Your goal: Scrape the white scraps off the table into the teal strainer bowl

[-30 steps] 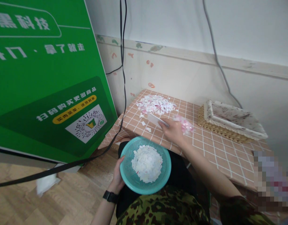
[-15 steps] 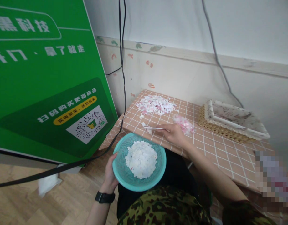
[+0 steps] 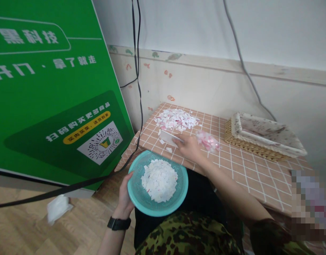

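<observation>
My left hand (image 3: 125, 194) grips the left rim of a turquoise plastic colander (image 3: 183, 193), held below the table's front edge. Inside the colander lies a heap of small white paper pieces (image 3: 159, 180). Over the table my right hand (image 3: 189, 146) is closed on a flat white card (image 3: 169, 137), tilted with its face towards me. A few loose scraps (image 3: 168, 150) lie on the tablecloth just under the card. Behind it is a spread pile of white and pink paper bits (image 3: 176, 119). A smaller pink and white pile (image 3: 208, 141) sits to the right of my right hand.
A wicker basket (image 3: 254, 141) with a cloth lining stands on the checked tablecloth (image 3: 240, 170) at the right. A green cabinet (image 3: 59, 88) rises at the left, with black cables (image 3: 138, 71) hanging beside it. A white packet (image 3: 58, 208) lies on the floor.
My right hand has moved slightly left and back over the table, and the card has turned from edge-on to show its face. The colander stays nearly still in my left hand.
</observation>
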`<state>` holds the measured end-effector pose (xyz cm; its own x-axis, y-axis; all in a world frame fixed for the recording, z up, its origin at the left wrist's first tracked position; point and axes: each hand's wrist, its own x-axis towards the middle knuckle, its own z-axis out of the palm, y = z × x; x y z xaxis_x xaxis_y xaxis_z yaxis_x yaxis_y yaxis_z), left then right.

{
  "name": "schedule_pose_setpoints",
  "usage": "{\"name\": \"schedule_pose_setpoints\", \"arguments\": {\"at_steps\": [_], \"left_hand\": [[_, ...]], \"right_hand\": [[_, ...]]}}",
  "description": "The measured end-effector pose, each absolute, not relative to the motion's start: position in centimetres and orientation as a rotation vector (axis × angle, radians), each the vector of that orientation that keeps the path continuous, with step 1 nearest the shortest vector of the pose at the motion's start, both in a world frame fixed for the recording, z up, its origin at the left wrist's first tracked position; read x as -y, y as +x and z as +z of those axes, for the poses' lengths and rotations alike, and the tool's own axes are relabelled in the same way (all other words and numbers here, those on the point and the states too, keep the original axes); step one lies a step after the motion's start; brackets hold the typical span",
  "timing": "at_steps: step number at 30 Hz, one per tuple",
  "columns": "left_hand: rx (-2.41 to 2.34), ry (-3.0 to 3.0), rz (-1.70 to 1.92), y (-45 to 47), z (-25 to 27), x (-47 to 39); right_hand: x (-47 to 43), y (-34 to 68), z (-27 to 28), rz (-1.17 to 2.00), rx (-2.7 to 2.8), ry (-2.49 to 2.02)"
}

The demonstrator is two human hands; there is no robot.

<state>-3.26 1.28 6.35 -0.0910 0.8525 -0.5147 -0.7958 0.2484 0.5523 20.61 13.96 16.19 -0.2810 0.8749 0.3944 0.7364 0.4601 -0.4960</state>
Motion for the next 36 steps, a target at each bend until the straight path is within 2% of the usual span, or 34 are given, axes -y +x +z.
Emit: {"name": "schedule_pose_setpoints", "arguments": {"at_steps": [8,11,18,26,33,36], "left_hand": [[-0.916,0.077,1.388,-3.3,7.3,-1.7],[-0.913,0.059,1.389,-3.1,7.4,-1.6],[-0.905,0.046,1.377,-2.7,7.5,-1.5],[-0.935,0.052,1.387,-2.7,7.5,-1.4],[-0.938,0.026,1.369,-2.4,6.9,-1.4],[-0.960,0.007,1.341,-2.2,6.2,-1.4]], "right_hand": [[-15.2,22.1,17.7,0.728,2.189,-1.111],[-14.3,22.9,17.8,0.804,2.182,-1.098],[-11.0,23.5,16.6,0.485,1.976,-1.319],[-8.1,22.3,16.6,0.542,2.140,-1.051],[-9.9,21.8,15.7,0.074,2.175,-1.303],[-10.2,19.7,15.6,0.001,2.307,-1.317]]}}
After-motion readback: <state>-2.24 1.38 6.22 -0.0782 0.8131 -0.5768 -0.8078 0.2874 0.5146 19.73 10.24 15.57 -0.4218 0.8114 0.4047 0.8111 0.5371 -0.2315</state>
